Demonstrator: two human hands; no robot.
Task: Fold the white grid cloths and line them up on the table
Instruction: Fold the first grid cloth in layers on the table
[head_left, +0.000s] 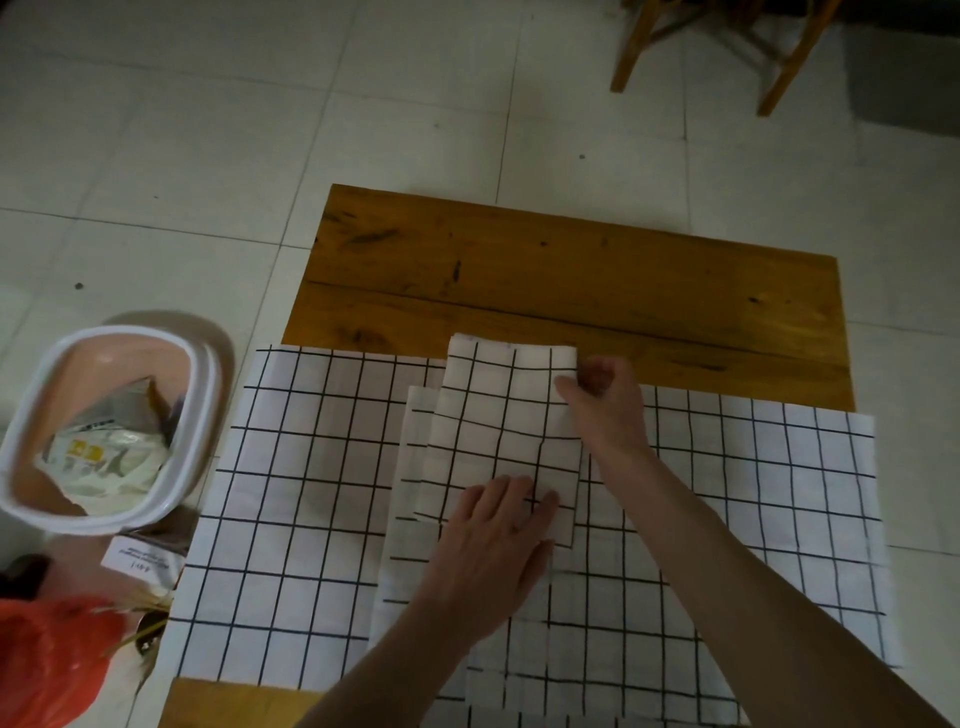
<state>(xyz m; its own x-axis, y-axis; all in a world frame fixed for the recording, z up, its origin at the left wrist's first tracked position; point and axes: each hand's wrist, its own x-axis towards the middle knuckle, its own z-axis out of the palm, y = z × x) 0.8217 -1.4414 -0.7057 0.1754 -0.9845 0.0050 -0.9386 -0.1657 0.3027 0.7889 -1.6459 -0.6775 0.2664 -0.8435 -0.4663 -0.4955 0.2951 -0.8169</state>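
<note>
A folded white grid cloth (498, 415) lies as a narrow strip in the middle of the wooden table (519, 270). It rests on a larger white grid cloth (311, 493) spread flat across the near half of the table. My left hand (488, 551) presses flat on the near part of the folded strip, fingers together. My right hand (605, 400) pinches the strip's right edge near its far corner.
A pink and white bin (111, 431) with crumpled wrappers stands on the tiled floor to the left. An orange plastic bag (47, 660) lies at the lower left. Wooden chair legs (779, 62) stand at the far right.
</note>
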